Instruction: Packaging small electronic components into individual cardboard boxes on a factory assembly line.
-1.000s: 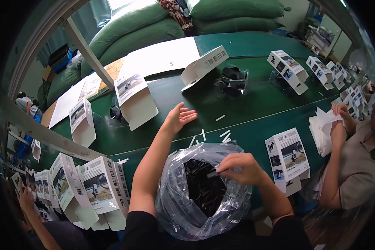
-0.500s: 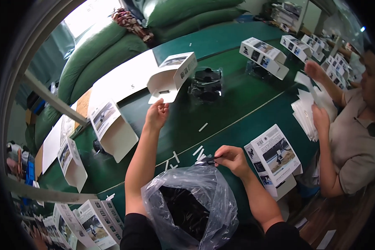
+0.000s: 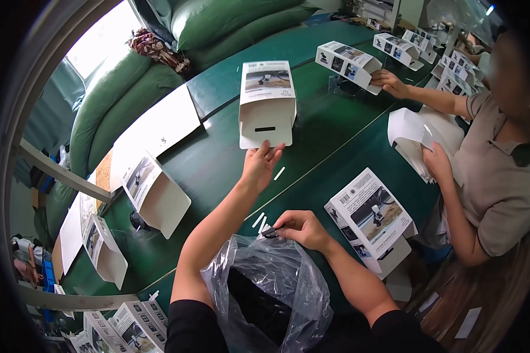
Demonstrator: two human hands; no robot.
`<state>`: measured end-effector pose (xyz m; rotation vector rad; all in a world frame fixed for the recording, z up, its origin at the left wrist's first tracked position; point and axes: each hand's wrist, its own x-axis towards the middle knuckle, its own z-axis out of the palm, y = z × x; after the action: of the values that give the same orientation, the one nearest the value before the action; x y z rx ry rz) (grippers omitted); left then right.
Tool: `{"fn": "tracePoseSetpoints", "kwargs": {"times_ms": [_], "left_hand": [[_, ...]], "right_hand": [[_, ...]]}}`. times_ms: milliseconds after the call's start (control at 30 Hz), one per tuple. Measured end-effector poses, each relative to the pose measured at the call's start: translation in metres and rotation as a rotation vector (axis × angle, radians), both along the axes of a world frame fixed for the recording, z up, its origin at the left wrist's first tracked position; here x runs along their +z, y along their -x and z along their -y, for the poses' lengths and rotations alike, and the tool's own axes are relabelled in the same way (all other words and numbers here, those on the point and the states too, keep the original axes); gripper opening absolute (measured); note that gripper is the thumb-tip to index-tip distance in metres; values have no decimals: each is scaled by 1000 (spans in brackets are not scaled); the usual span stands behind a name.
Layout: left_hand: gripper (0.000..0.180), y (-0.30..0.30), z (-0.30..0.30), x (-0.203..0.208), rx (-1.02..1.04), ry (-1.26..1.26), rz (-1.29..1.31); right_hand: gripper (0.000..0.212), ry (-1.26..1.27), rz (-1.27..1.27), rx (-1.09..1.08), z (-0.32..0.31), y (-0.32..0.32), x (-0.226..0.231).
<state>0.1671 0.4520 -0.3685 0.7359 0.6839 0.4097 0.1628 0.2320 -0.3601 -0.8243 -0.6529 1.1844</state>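
My left hand (image 3: 261, 167) reaches forward and grips the open flap edge of a white printed box (image 3: 267, 106) between fingers and thumb. A small dark strip (image 3: 265, 129) lies on the inside of that flap. Over the mouth of a clear plastic bag (image 3: 306, 276), my right hand (image 3: 303, 229) pinches a thin black piece (image 3: 270, 233) whose exact kind I cannot tell. Dark items (image 3: 253, 303) fill the bag, which sits close against me. Short white strips (image 3: 259, 222) lie just beyond its rim.
Another printed box (image 3: 374, 215) stands right of my right hand, and one (image 3: 156, 194) stands to the left. At the right, a co-worker (image 3: 483, 147) touches a farther box (image 3: 348, 65) and holds white sheets (image 3: 415, 126). A white board (image 3: 153, 132) lies on the green table (image 3: 218, 162).
My left hand has moved right with the box, which has turned to face me and now covers most of the black packed item. The co-worker's hand has reached a farther box.
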Motion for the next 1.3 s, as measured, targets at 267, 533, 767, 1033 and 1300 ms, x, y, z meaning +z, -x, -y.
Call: {"fn": "tracePoseSetpoints", "kwargs": {"times_ms": [267,533,767,1033,1300], "left_hand": [[35,-18,18,5,-99,-84,48],[26,-9,17,15,-493,-43,-70],[30,85,27,66,-369,-188,-275],[39,180,26,58,307,-5,-55],[37,206,26,55,313,-254,-84]], "right_hand": [[17,6,15,-36,1,-5,2],[16,14,-3,-37,3,-4,-3],[13,16,12,-316,7,-13,8],[11,-89,770,-201,-63,-21,101],[9,-297,1345,-154,-187,24,69]]}}
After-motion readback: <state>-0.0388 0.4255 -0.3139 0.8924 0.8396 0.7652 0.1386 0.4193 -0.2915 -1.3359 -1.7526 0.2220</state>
